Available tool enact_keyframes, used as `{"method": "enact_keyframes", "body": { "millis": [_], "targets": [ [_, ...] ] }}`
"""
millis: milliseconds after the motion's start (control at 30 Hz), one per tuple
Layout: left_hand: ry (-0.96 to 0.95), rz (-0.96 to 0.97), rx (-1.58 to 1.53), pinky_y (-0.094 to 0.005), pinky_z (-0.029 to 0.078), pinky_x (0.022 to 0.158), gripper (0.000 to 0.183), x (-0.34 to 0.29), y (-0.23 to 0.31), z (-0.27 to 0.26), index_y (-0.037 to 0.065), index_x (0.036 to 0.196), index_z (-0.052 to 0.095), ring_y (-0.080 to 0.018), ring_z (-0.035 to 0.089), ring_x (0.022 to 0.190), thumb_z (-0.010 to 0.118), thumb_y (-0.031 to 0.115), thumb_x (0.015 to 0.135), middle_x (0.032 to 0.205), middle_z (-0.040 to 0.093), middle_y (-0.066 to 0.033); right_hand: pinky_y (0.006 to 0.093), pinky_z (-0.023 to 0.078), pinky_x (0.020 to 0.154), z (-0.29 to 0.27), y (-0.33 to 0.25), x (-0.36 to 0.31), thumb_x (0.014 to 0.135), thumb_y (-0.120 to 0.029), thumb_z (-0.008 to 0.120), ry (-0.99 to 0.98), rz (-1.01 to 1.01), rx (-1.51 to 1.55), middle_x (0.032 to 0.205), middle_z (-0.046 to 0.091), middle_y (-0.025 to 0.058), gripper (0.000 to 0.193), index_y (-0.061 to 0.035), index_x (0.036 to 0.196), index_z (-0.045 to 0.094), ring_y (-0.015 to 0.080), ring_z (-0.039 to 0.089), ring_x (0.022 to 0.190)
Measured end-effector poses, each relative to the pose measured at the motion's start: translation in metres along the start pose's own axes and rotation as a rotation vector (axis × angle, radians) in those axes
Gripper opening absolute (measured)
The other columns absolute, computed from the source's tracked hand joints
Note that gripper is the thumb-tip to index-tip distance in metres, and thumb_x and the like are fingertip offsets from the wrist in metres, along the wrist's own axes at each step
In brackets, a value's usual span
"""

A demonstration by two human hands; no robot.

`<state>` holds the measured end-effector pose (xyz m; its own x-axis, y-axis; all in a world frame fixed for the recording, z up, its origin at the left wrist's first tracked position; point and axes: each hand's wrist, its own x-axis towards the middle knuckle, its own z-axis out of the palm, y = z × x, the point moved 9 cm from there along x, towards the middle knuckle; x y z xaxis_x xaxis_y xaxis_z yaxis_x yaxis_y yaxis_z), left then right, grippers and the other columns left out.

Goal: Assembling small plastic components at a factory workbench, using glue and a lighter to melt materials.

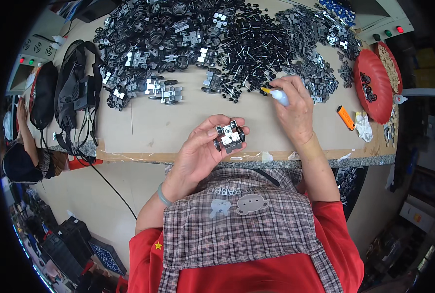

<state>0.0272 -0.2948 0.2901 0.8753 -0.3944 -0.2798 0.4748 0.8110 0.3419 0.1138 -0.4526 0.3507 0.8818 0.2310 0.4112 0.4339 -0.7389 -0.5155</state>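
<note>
My left hand is closed on a small toy car chassis with a silver body and black wheels, just above the table's front edge. To the right, my right hand grips a small glue bottle, whitish with a yellow tip. That tip points left, close to the pile of thin axles with black wheels. Two silver chassis with black wheels stand on the table left of centre, and another chassis sits nearer the axles.
A large heap of wheeled chassis covers the far left, and grey parts lie far right. A red scalloped bowl, an orange lighter and crumpled tissue are at right. A black bag lies left; another person's arm shows beyond.
</note>
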Motion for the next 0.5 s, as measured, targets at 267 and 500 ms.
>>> {"method": "enact_keyframes", "body": {
  "millis": [267, 500],
  "targets": [
    [0.0, -0.013, 0.008, -0.0453, 0.05, 0.093, 0.029, 0.0, 0.0, 0.001, 0.002, 0.108, 0.054, -0.0342, 0.053, 0.114, 0.057, 0.018, 0.084, 0.125, 0.049, -0.0231, 0.035, 0.051, 0.061, 0.007, 0.004, 0.006, 0.069, -0.001, 0.067, -0.078, 0.035, -0.049, 0.089, 0.058, 0.0059, 0.02, -0.0057, 0.088, 0.064, 0.0251, 0.063, 0.071],
    [0.004, -0.026, 0.017, -0.0454, 0.05, 0.093, 0.026, 0.0, -0.002, -0.001, 0.002, 0.105, 0.055, -0.0331, 0.054, 0.113, 0.057, 0.017, 0.084, 0.125, 0.048, -0.0221, 0.0343, 0.053, 0.06, -0.003, -0.006, 0.011, 0.069, 0.0, 0.068, 0.002, -0.1, -0.015, 0.093, 0.061, 0.0057, 0.02, -0.0054, 0.086, 0.06, 0.0251, 0.064, 0.074]
  ]
}}
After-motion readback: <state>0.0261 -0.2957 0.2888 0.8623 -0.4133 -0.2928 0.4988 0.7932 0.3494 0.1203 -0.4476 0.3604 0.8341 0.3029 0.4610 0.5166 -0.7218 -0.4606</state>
